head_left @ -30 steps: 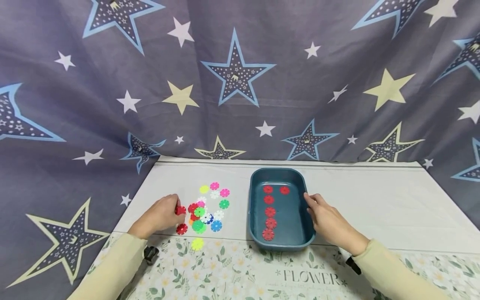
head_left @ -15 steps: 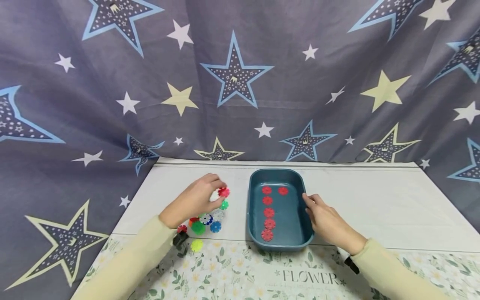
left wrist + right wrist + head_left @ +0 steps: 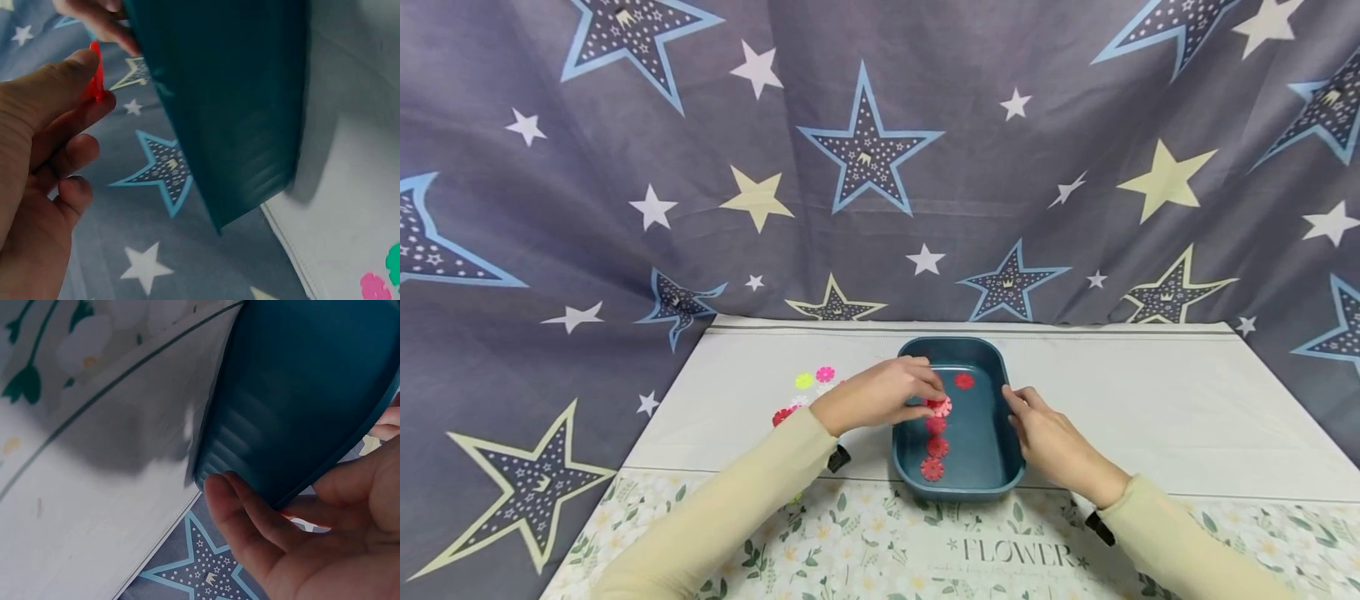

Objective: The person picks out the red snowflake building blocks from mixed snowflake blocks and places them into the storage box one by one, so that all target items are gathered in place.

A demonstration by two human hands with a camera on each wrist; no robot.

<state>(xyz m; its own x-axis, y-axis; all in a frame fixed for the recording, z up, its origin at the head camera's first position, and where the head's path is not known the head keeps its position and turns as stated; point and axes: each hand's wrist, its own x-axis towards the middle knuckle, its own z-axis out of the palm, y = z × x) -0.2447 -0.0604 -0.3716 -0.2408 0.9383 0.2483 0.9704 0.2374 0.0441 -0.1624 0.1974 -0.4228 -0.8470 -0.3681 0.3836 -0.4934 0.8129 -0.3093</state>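
Observation:
My left hand (image 3: 876,397) is over the left side of a dark teal rectangular bin (image 3: 979,437). Between thumb and index finger it pinches a red snowflake disc (image 3: 97,72), seen edge-on in the left wrist view. Inside the bin, several red snowflake discs (image 3: 932,469) lie in a column along the left, partly hidden by that hand. One more red disc (image 3: 964,381) lies at the far right of the bin floor. My right hand (image 3: 1060,442) holds the bin's right side at the rim, its fingertips against the outer wall (image 3: 281,394) in the right wrist view.
Left of the bin lie loose discs, among them a yellow one (image 3: 804,381) and a pink one (image 3: 825,374); my left forearm hides others. A flower-print cloth (image 3: 865,550) covers the table's near side. A star-patterned curtain (image 3: 820,242) hangs behind.
My left hand took a red disc from the loose pile and carried it right, over the bin. The right hand has stayed at the bin's side.

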